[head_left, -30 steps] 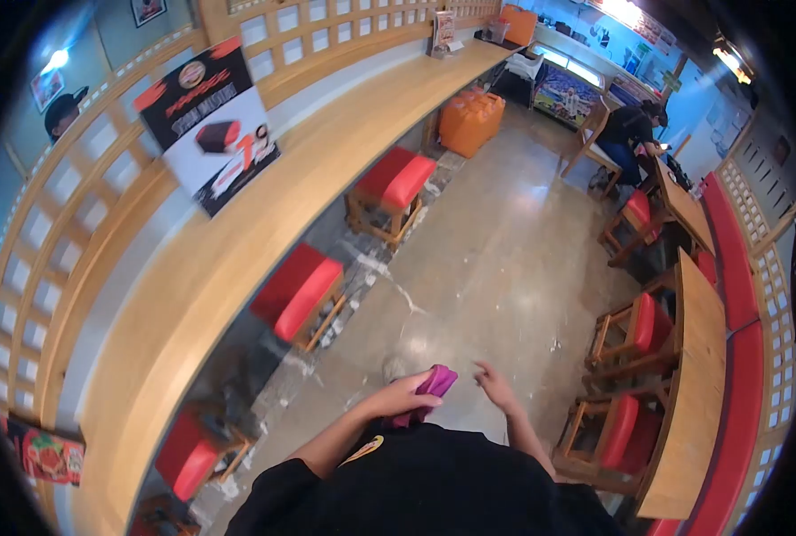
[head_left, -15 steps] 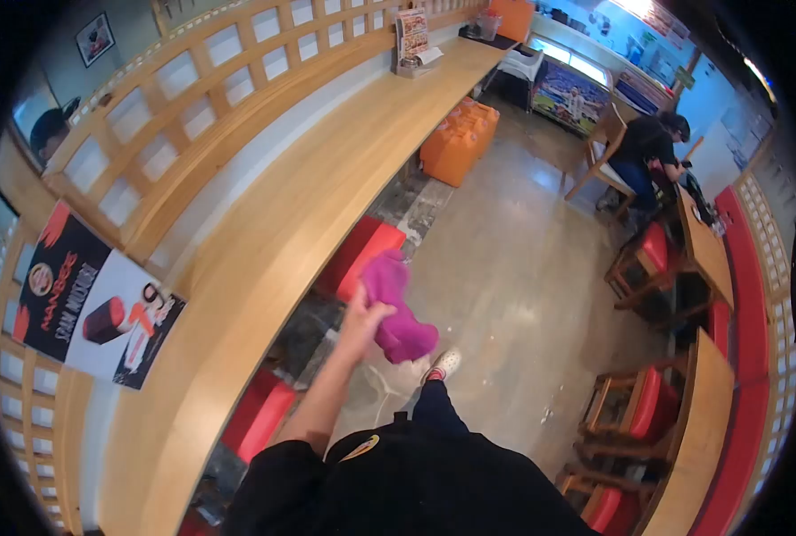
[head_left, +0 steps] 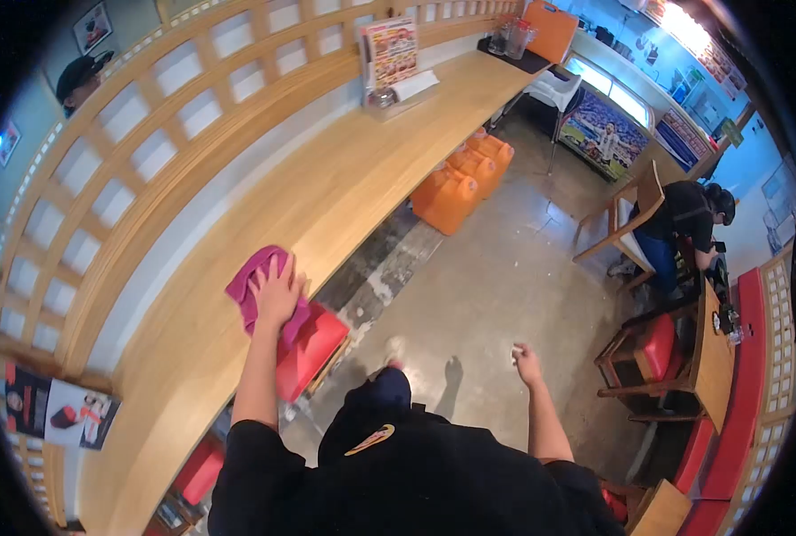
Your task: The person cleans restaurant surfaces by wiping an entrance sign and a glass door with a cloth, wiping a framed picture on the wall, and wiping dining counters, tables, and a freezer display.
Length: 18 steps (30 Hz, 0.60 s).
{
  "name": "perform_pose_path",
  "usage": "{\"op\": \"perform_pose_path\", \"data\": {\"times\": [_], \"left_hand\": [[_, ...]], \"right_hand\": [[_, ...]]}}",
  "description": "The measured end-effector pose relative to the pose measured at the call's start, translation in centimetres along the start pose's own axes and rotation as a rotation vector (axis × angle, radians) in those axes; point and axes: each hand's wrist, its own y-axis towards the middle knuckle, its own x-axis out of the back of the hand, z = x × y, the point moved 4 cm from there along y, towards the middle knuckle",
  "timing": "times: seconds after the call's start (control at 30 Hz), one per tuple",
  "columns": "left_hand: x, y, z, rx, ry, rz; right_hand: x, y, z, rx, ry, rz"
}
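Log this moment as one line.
left hand: pressing cloth on counter | right hand: free, empty | stool: below counter edge

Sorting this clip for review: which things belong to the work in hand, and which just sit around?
In use: left hand, pink cloth, wooden counter.
Lying about: red stool, orange jugs, menu stand, right hand, free in the air.
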Motion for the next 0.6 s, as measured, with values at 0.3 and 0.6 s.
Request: {"op": "perform_pose_path", "data": {"times": [0.3, 0.6], "left_hand": [[-4.9, 25.8, -27.4, -0.409, -0.105, -0.052], [-10.5, 53.4, -58.0, -0.738, -0.246, 0.1]], "right_hand": [[0.0, 16.5, -13.6, -0.398, -0.336, 0.265], [11.0, 23.1, -14.5, -0.936, 0.095, 0.106]]}}
